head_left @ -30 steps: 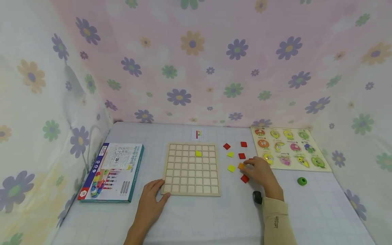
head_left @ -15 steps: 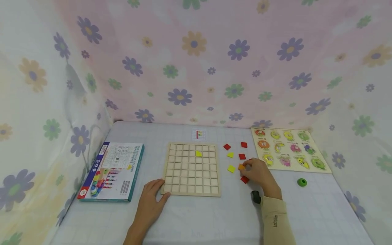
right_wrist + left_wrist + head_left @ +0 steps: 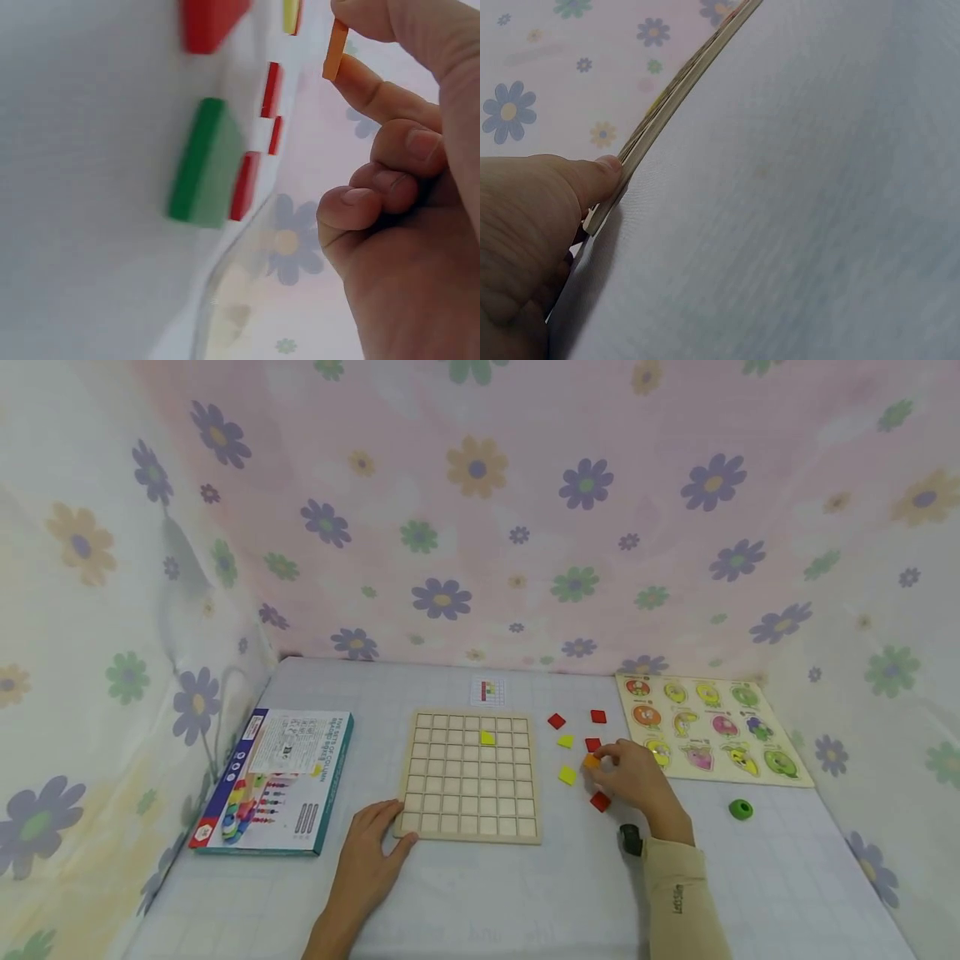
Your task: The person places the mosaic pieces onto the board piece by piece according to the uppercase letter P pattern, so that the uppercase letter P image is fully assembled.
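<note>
My left hand (image 3: 367,856) holds the near left corner of a square wooden grid board (image 3: 468,839). Its thumb (image 3: 600,178) lies against the near edge, the fingers at the left side. One yellow tile (image 3: 487,738) sits in an upper cell. To the board's right, my right hand (image 3: 637,781) pinches an orange tile (image 3: 336,51) between thumb and index finger, the other fingers curled in. Around that hand lie red tiles (image 3: 599,802) and yellow tiles (image 3: 567,775). A green block (image 3: 206,165) shows in the right wrist view but is hidden in the head view.
A small pattern card (image 3: 488,692) lies behind the board. On the left is a puzzle box (image 3: 285,810) with a paper sheet (image 3: 294,742) on top. A fruit picture board (image 3: 720,706) and a green bead (image 3: 741,809) are at the right.
The right hand has shifted slightly away from the person, and the orange tile has moved with it, farther from the near red tile. The left hand stays at the board's corner.
</note>
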Tool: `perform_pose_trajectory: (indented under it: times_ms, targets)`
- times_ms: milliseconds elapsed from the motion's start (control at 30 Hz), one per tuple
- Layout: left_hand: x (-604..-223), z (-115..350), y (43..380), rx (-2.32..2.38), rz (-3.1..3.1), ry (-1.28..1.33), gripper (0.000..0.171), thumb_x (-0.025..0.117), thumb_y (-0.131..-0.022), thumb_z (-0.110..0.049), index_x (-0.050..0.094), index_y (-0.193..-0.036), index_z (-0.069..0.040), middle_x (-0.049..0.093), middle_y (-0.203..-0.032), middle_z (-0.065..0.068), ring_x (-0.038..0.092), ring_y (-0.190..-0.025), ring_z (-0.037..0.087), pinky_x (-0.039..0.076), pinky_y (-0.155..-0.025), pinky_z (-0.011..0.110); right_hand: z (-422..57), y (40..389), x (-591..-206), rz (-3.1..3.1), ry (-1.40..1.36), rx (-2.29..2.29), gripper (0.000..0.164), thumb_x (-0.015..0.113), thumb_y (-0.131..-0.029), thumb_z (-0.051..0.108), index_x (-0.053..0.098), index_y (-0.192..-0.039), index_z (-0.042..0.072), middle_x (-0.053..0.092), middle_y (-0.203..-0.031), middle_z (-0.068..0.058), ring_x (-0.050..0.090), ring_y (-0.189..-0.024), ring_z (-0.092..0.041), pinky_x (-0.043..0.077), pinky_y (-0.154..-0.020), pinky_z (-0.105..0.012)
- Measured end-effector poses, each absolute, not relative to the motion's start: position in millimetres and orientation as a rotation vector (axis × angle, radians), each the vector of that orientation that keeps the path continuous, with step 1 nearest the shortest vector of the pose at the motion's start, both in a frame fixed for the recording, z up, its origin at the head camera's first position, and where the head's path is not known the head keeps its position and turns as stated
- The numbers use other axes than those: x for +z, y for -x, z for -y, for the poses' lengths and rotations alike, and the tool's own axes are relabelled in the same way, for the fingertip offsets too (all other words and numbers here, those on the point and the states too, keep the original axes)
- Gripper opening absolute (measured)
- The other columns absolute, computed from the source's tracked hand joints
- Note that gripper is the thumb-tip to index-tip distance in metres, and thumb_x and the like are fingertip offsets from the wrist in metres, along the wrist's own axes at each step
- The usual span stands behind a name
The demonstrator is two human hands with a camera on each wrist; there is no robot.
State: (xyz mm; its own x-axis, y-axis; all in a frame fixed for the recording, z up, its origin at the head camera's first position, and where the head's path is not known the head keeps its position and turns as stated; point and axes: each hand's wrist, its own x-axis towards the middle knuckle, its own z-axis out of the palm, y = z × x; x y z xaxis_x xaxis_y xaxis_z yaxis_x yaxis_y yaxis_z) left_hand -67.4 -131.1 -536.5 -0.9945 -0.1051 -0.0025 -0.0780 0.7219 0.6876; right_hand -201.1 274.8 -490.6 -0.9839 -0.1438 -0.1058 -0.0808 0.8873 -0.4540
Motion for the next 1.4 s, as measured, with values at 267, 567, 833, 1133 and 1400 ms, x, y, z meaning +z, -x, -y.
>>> perform_pose_trajectory:
  times_ms: [267, 567, 833, 1133, 1400]
  targets:
    - [-538, 131, 67, -1.116, 2.839, -0.12, 0.056, 0.081, -0.088, -0.029, 0.062, -0.138, -0.012, 0.059, -0.141, 0.006, 0.048, -0.139, 0.028, 0.045, -0.117, 0.049, -262, 209, -476, -2.928, 0.248, -0.72, 0.032, 0.076, -0.09, 0.028, 0.075, -0.115, 0.006, 0.071, -0.106, -0.013, 0.06, -0.096, -0.03, 0.058, -0.081, -0.044]
    - [-539, 130, 67, -1.122, 2.839, -0.108, 0.056, 0.081, -0.088, -0.027, 0.062, -0.138, -0.011, 0.058, -0.142, 0.007, 0.047, -0.14, 0.028, 0.044, -0.118, 0.049, -240, 218, -467, -2.941, 0.368, -0.754, 0.026, 0.076, -0.088, 0.026, 0.076, -0.109, 0.01, 0.071, -0.1, -0.011, 0.059, -0.089, -0.027, 0.05, -0.069, -0.033]
    - [-536, 132, 68, -1.148, 2.88, -0.142, 0.057, 0.079, -0.09, -0.03, 0.06, -0.14, -0.011, 0.056, -0.145, 0.006, 0.045, -0.142, 0.028, 0.042, -0.121, 0.049, -208, 226, -460, -2.94, 0.518, -0.796, 0.021, 0.078, -0.088, 0.025, 0.076, -0.105, 0.011, 0.066, -0.095, -0.008, 0.053, -0.083, -0.024, 0.05, -0.074, -0.036]
    - [-537, 130, 67, -1.152, 2.886, -0.155, 0.057, 0.079, -0.09, -0.031, 0.06, -0.141, -0.012, 0.056, -0.145, 0.006, 0.045, -0.143, 0.027, 0.041, -0.121, 0.049, -176, 232, -460, -2.892, 0.55, -0.812, 0.019, 0.077, -0.089, 0.026, 0.077, -0.103, 0.013, 0.065, -0.093, -0.005, 0.053, -0.084, -0.023, 0.051, -0.074, -0.036]
    - [-537, 131, 67, -1.159, 2.882, -0.157, 0.057, 0.079, -0.09, -0.031, 0.06, -0.141, -0.012, 0.056, -0.145, 0.007, 0.045, -0.143, 0.028, 0.042, -0.12, 0.05, -149, 238, -463, -2.859, 0.631, -0.794, 0.02, 0.076, -0.09, 0.026, 0.078, -0.104, 0.012, 0.067, -0.099, -0.003, 0.056, -0.086, -0.019, 0.052, -0.074, -0.033]
